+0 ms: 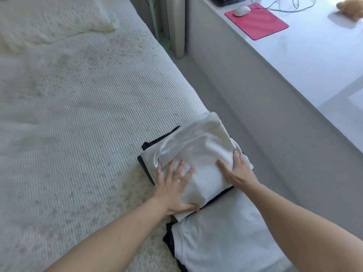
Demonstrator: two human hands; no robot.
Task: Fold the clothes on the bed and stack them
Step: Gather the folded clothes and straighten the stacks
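A folded white garment [198,146] lies on top of a dark folded garment [146,165] near the right edge of the bed [82,107]. My left hand [175,185] lies flat on the white garment's near left part, fingers spread, thumb along its near edge. My right hand [236,169] presses flat on its right side. Nearer to me lies a second pile, a pale folded garment [222,238] over a dark one [170,240].
A cream pillow [49,18] sits at the head of the bed. A grey floor strip [245,107] runs along the bed's right side. Beyond it stands a white desk [314,55] with a pink mouse pad [257,21], a white mouse [242,10] and cables.
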